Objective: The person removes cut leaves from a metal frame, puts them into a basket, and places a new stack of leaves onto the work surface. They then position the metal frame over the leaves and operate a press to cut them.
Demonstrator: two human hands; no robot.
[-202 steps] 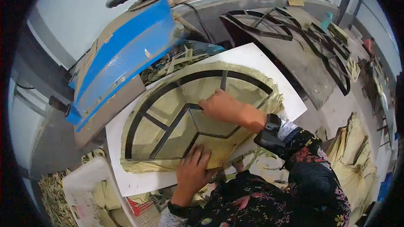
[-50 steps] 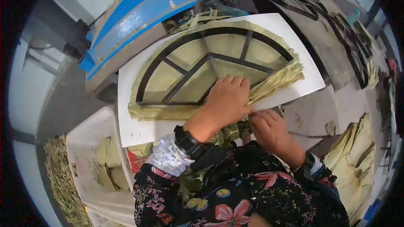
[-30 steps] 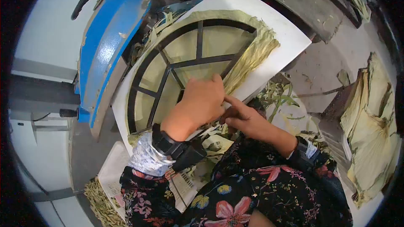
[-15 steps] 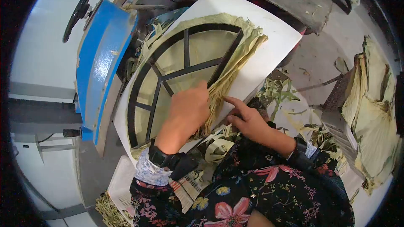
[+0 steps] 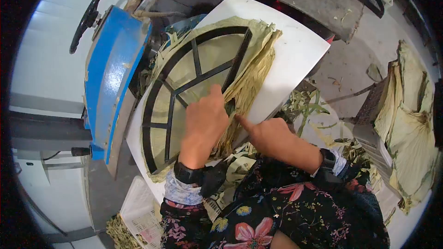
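Note:
A black fan-shaped frame (image 5: 195,58) with crossbars lies flat on a stack of dried pale-green leaves (image 5: 251,76). The stack rests on a white board (image 5: 295,41), its folded, ragged edges showing on the right. My left hand (image 5: 205,117) is closed over the frame's straight right-hand bar, its fingertips mostly hidden. On the right, my right hand (image 5: 274,136) stretches its index finger to the leaf edges, close to my left knuckles. Its other fingers are curled and I see nothing held in them.
Left of the board stands a blue machine part (image 5: 113,78) with a black handwheel (image 5: 90,17). More large leaves (image 5: 408,124) hang over a crate at the far right. Leaf scraps (image 5: 307,106) lie below the board, and a white basket (image 5: 140,203) sits at lower left.
The frame and leaf stack have shifted left across the board. My right hand has moved left along with them, its index finger still at the leaf edges.

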